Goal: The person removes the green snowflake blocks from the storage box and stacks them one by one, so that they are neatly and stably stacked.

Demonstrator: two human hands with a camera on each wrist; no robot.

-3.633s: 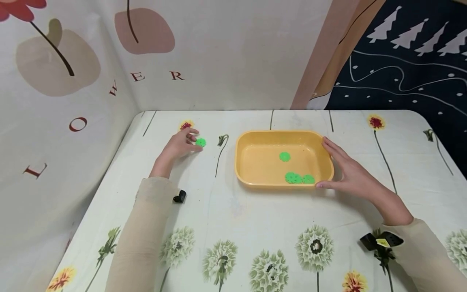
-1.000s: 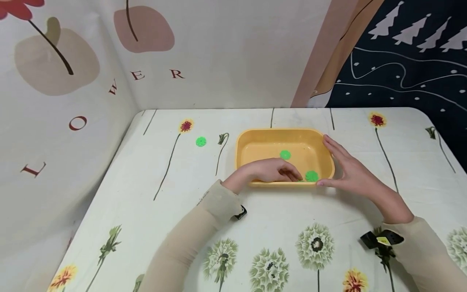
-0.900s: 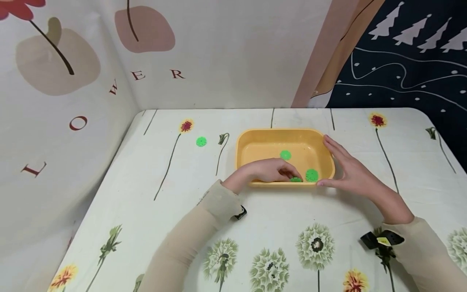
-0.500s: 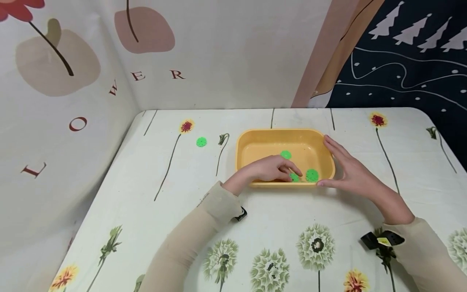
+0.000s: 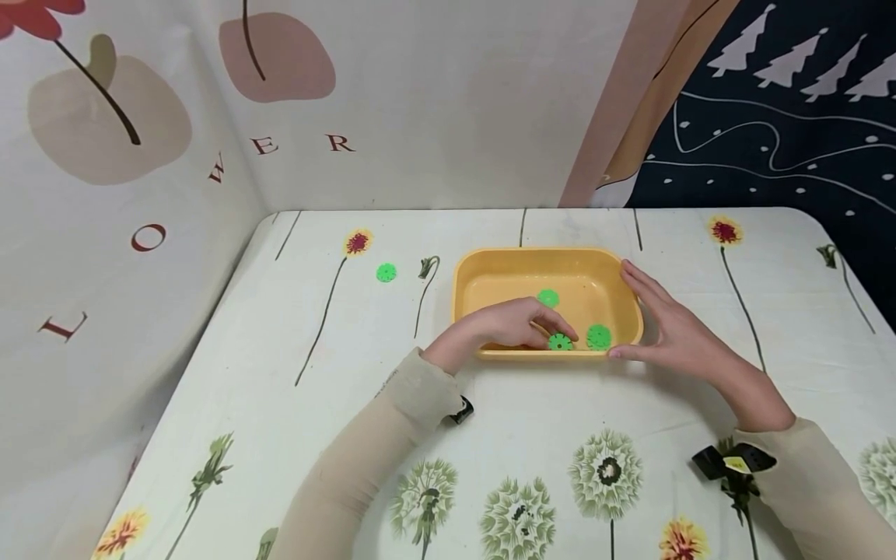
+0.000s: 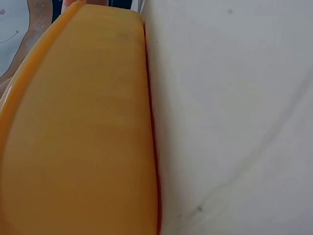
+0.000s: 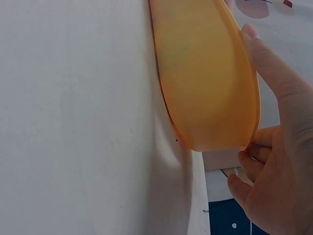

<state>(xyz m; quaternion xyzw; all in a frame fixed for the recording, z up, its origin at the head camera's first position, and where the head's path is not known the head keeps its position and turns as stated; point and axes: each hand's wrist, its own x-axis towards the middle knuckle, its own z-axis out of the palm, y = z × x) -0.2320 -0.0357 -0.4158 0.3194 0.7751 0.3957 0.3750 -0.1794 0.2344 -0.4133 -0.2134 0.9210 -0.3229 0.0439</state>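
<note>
In the head view my left hand (image 5: 514, 322) reaches over the near rim into a shallow yellow tray (image 5: 483, 268). Its thumb and fingers pinch a green notched plastic disc (image 5: 560, 342), whose slotted face shows. Another green disc (image 5: 598, 337) lies just right of those fingertips, and a third disc (image 5: 548, 297) lies farther back in the tray. My right hand (image 5: 661, 323) holds the tray's right end, thumb at the near corner and fingers along the far one. The right wrist view shows that thumb (image 7: 266, 56) on the rim. The left wrist view has only the tray's outer wall (image 6: 83, 117).
A single green disc (image 5: 386, 272) lies on the flower-printed tablecloth (image 5: 392, 404), left of the tray. A pale printed cloth (image 5: 448, 101) hangs behind and to the left. At the back right is a dark cloth (image 5: 770, 148) with white trees.
My left hand has come from the disc on the tablecloth into the tray. Within the last second it has raised and tilted a disc there. The right hand stays at the tray's end.
</note>
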